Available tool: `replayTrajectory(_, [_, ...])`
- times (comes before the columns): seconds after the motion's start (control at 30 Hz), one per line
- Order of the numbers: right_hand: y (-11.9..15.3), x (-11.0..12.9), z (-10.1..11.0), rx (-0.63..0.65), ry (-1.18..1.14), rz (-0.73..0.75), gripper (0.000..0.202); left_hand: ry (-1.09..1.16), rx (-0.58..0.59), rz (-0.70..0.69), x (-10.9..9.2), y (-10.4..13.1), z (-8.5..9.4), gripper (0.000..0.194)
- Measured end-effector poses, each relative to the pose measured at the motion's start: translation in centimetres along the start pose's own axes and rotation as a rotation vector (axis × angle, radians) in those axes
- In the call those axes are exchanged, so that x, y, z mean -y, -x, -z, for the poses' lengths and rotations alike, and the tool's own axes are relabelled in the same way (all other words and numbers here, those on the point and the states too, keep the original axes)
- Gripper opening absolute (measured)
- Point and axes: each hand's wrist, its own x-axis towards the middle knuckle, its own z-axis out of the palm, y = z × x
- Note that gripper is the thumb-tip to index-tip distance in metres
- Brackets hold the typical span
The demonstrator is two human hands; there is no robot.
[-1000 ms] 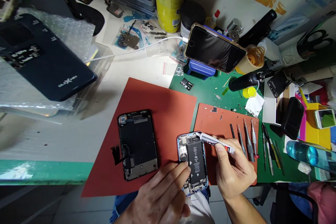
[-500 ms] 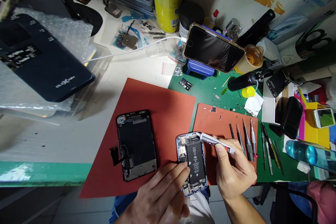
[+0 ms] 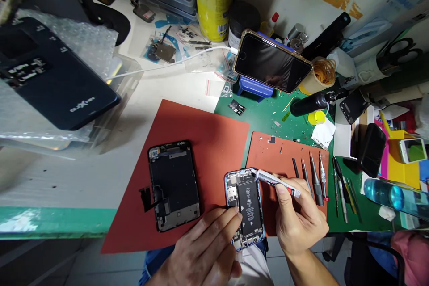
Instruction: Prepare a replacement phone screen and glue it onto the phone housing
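Observation:
An opened phone body (image 3: pixel 250 214) shows its black battery and circuit parts, and overhangs the bench's front edge. My left hand (image 3: pixel 211 241) grips its left side, fingertips lying over the lower left parts and the thumb low near the bottom edge. In my right hand (image 3: pixel 298 214) is a slim white glue tube (image 3: pixel 275 180), pinched between thumb and fingers. Its nozzle points left and meets the frame at the phone's top right corner. To the left, a detached phone screen (image 3: pixel 174 187) lies with its inner side up, a flex cable sticking out at its left.
Under the work are red mats (image 3: pixel 204 143). Screwdrivers (image 3: pixel 315 178) and tweezers (image 3: pixel 340 187) lie right of my right hand. Behind, a phone (image 3: pixel 273 60) leans on a blue stand (image 3: pixel 256 87), with a white cable plugged in. A blue bottle (image 3: pixel 395 196) lies far right.

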Motion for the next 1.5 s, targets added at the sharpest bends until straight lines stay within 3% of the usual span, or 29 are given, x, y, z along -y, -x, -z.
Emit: replayTrajectory(1.5, [-0.24,0.21,0.08,-0.064,0.041,0.032,0.025,0.024,-0.004,0.009,0.11,0.3,-0.23,0.04])
